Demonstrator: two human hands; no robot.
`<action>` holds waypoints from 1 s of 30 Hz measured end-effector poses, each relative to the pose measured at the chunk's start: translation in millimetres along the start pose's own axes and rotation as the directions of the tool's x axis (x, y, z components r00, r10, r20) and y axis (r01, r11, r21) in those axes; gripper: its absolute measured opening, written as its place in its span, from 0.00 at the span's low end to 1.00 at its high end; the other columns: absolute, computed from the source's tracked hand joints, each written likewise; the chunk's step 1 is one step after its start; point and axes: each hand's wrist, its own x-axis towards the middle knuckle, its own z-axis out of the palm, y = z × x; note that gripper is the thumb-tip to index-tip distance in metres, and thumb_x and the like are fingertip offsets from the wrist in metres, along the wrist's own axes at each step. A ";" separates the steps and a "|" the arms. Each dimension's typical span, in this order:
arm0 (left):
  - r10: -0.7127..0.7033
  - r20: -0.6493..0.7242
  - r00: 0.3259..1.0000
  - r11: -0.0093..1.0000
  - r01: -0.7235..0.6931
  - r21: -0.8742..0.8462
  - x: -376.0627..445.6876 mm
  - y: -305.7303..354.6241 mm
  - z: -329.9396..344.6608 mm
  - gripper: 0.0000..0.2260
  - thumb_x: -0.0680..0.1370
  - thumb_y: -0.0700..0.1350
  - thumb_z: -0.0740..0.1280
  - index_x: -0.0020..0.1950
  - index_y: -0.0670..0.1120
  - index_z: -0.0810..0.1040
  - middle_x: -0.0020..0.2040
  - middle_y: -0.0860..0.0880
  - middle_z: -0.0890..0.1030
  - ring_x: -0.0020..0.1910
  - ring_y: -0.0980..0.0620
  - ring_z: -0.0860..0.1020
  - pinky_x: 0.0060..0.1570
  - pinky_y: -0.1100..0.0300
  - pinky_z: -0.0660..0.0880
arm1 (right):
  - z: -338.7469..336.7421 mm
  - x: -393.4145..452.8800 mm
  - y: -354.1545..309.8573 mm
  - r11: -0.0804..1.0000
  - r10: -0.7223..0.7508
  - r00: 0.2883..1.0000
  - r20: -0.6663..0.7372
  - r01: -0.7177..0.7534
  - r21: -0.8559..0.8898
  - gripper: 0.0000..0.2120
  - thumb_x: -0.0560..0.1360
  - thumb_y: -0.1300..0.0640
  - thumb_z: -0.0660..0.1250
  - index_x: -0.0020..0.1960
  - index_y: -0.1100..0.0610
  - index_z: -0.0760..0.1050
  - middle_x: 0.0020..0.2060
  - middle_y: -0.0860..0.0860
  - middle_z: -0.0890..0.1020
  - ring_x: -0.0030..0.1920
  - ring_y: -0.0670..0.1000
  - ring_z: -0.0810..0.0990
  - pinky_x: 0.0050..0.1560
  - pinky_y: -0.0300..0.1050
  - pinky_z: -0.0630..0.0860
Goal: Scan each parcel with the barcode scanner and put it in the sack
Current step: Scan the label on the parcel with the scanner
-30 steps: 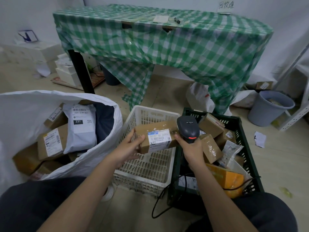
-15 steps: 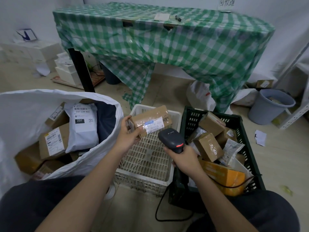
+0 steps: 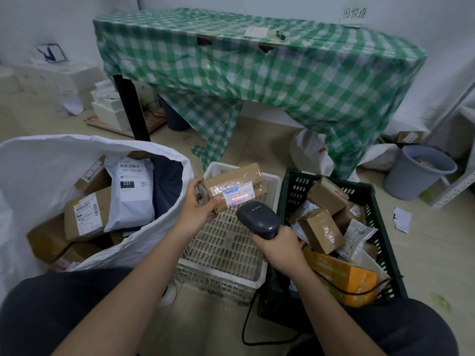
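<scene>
My left hand (image 3: 196,206) grips a small taped brown cardboard parcel (image 3: 232,185) by its left end, above the white crate (image 3: 226,253). Its white label faces me, and a red scan line glows across the label. My right hand (image 3: 279,246) holds the dark barcode scanner (image 3: 258,220) by its handle, with the scanner head just below the parcel and aimed at the label. A black cord hangs down from the scanner. At the left, the open white sack (image 3: 43,160) holds several boxes and a white mailer bag.
A dark green crate (image 3: 380,222) at the right holds several unscanned parcels, among them an orange box (image 3: 341,274). Behind stands a table under a green checked cloth (image 3: 257,65). A grey bucket (image 3: 417,170) sits at the far right. My dark trouser legs fill the bottom.
The parcel has moved left and farther from me, tilted with its label toward the scanner. My right hand drew the scanner back and lower, and a red scan line now shows on the label.
</scene>
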 end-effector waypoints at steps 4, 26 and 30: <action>0.007 -0.013 1.000 1.000 -0.007 -0.017 -10.3 -0.4 -8.7 0.24 0.78 0.42 0.68 0.67 0.58 0.62 0.65 0.48 0.72 0.54 0.53 0.78 0.47 0.57 0.80 | 4.5 -5.3 -2.1 0.998 0.001 1.000 0.018 -0.002 0.064 0.15 0.70 0.55 0.73 0.30 0.60 0.73 0.23 0.52 0.74 0.28 0.50 0.75 0.33 0.46 0.73; 0.166 -0.697 0.697 0.985 -0.086 0.149 -57.5 15.6 -212.2 0.34 0.70 0.51 0.76 0.70 0.54 0.61 0.67 0.50 0.72 0.63 0.51 0.74 0.62 0.48 0.74 | 127.0 45.3 -113.9 0.940 -0.004 0.993 -0.119 0.044 0.339 0.14 0.71 0.55 0.74 0.32 0.58 0.74 0.26 0.56 0.76 0.30 0.54 0.74 0.35 0.47 0.69; 0.195 -0.648 0.736 0.974 -0.071 0.213 -9.5 30.0 -218.0 0.27 0.71 0.49 0.76 0.62 0.53 0.63 0.60 0.53 0.72 0.58 0.55 0.73 0.56 0.58 0.73 | 144.0 67.5 -135.9 0.952 -0.051 0.992 -0.119 0.084 0.294 0.13 0.72 0.55 0.74 0.33 0.57 0.75 0.28 0.56 0.78 0.32 0.55 0.76 0.35 0.45 0.69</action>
